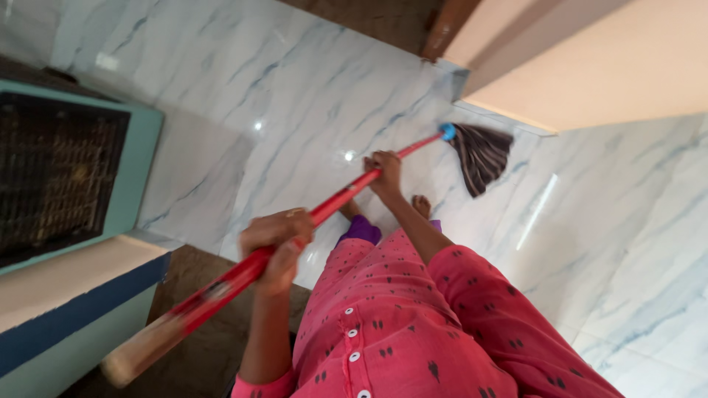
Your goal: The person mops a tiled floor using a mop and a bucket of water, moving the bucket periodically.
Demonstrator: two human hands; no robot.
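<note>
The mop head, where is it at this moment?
In the head view, the dark striped mop head lies on the white marble floor at upper right, at the far end of the red handle, just below the beige wall corner.

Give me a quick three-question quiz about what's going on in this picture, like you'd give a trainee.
1. True or false: both hands grip the mop handle.
2. Which hand is nearer the mop head: A) left hand B) right hand?
3. What colour is the collar joining handle and mop head?

Key: 1 true. 2 B. 3 blue.
</note>
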